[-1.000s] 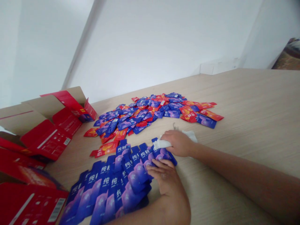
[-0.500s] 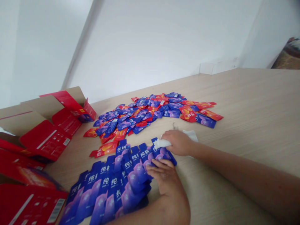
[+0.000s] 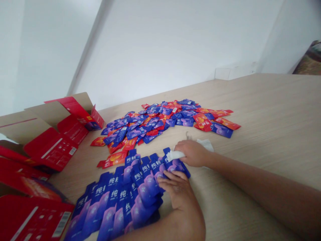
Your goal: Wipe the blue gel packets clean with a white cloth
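My left hand (image 3: 177,190) lies with its fingers stretched out over the lower part of the rightmost flat purple cartons (image 3: 147,182). These cartons overlap in fanned rows, with tabs at their top ends and white lettering. Bunched in my right hand (image 3: 193,153) is a white cloth (image 3: 175,155), its front part pressed against the upper end of the rightmost carton. Another part of the cloth sticks out behind the hand onto the table. The thumb of my left hand is hidden.
Behind the cartons lies a heap of purple and red-orange sachets (image 3: 152,125). Several red cardboard boxes (image 3: 57,150) with raised flaps line the left side. A white box (image 3: 227,73) stands at the wall on the far edge of the wooden table (image 3: 271,124).
The view has shifted very slightly, so everything sits a little farther right. Both hands, the cloth and the cartons keep nearly the same positions relative to each other.
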`<state>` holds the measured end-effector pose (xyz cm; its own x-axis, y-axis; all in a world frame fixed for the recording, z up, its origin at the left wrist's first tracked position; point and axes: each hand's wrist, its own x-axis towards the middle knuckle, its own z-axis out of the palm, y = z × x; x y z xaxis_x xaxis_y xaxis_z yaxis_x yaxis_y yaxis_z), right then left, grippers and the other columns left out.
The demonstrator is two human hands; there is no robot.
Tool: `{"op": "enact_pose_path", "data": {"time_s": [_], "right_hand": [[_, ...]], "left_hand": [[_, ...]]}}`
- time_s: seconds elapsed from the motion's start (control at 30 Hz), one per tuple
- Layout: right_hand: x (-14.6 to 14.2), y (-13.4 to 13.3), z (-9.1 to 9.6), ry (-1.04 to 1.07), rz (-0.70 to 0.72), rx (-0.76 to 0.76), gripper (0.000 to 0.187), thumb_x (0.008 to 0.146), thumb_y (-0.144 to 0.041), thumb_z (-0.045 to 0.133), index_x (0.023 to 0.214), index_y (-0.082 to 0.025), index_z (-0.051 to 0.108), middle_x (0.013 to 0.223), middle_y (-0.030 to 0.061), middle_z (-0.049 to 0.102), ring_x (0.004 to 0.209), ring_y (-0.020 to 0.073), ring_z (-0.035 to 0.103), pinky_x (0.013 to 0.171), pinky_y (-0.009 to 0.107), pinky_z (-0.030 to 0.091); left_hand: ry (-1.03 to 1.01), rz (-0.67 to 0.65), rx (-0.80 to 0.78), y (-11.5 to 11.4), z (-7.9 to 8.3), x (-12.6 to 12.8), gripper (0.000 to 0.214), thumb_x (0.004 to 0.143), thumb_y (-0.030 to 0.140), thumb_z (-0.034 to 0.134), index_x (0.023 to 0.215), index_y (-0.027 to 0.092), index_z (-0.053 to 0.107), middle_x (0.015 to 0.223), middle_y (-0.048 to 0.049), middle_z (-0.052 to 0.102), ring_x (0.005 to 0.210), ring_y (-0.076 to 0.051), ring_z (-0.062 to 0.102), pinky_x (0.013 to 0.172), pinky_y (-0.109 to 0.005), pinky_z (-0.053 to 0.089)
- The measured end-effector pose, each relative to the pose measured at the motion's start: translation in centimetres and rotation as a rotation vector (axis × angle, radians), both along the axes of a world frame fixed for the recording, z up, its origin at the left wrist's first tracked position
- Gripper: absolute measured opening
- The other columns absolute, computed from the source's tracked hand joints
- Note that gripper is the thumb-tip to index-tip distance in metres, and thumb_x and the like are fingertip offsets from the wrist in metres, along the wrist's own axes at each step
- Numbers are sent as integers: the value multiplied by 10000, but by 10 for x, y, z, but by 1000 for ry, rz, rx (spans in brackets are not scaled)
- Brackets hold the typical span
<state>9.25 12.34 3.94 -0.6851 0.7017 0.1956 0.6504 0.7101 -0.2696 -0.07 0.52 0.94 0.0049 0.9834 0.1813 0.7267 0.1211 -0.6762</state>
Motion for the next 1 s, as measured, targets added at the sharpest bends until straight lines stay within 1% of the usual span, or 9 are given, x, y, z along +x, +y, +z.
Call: {"op": "enact_pose_path", "data": {"time_s": [0.13, 0.2, 0.43, 0.57, 0.7, 0.77, 0.87, 0.93, 1.0], "right_hand": [[-6, -10, 2, 69, 190, -11, 258, 736, -241, 561, 973, -150, 605, 915, 83, 606, 867, 215, 539, 780, 319, 374], [-9, -12, 2, 54, 243, -43, 223, 745, -245, 556, 942, -155, 612, 909, 77, 609, 851, 209, 543, 772, 313, 375], [-2, 0, -2, -29, 18, -10, 238, 741, -224, 564, 966, -158, 605, 924, 90, 611, 893, 224, 538, 785, 318, 365], [-5, -10, 5, 22, 57, 22, 266, 730, -219, 568, 986, -155, 602, 922, 86, 597, 881, 222, 530, 786, 318, 361], [-12, -18, 5, 36, 170, -44, 185, 739, -195, 557, 914, -164, 608, 897, 67, 601, 859, 200, 538, 770, 292, 365], [-12, -14, 2, 15, 141, -58, 180, 732, -185, 565, 907, -167, 606, 896, 66, 605, 867, 202, 542, 777, 293, 366], [-6, -3, -3, -17, 32, -51, 216, 742, -184, 564, 955, -171, 600, 939, 79, 604, 921, 214, 537, 807, 307, 363], [-2, 1, -3, -39, -18, -44, 217, 755, -192, 555, 966, -170, 600, 952, 89, 599, 936, 220, 533, 812, 317, 364], [0, -1, 1, -30, -19, -18, 232, 748, -190, 551, 972, -164, 602, 938, 93, 593, 918, 224, 530, 804, 327, 367]], "left_hand": [[-21, 14, -19, 3, -4, 0, 374, 783, 30, 415, 1112, 70, 591, 1096, -247, 638, 958, -358, 620, 790, -545, 485], [-29, 27, -23, 3, -5, 0, 372, 789, 35, 414, 1113, 73, 594, 1076, -242, 650, 962, -367, 616, 797, -561, 477], [9, 9, 34, -2, -7, -1, 368, 780, 43, 459, 1110, 108, 608, 1118, -221, 637, 940, -354, 629, 797, -512, 495], [-14, 11, 37, 0, -10, -1, 368, 779, 41, 458, 1107, 102, 614, 1130, -231, 627, 955, -374, 619, 809, -544, 480], [-50, 14, 13, 3, -10, 0, 363, 786, 56, 457, 1112, 97, 611, 1093, -232, 645, 961, -391, 611, 816, -585, 460], [-26, 18, 17, 3, -9, -1, 365, 788, 66, 461, 1120, 109, 607, 1100, -222, 646, 954, -379, 617, 819, -576, 463], [42, 21, 41, 0, -6, -1, 367, 784, 76, 466, 1118, 137, 606, 1116, -198, 647, 938, -356, 629, 809, -542, 478], [72, 10, 59, -1, -6, -1, 358, 778, 79, 469, 1100, 141, 611, 1103, -190, 655, 932, -351, 632, 799, -525, 484], [79, 1, 71, -2, -6, 0, 353, 771, 76, 469, 1087, 133, 615, 1100, -196, 655, 930, -353, 633, 795, -523, 485]]}}
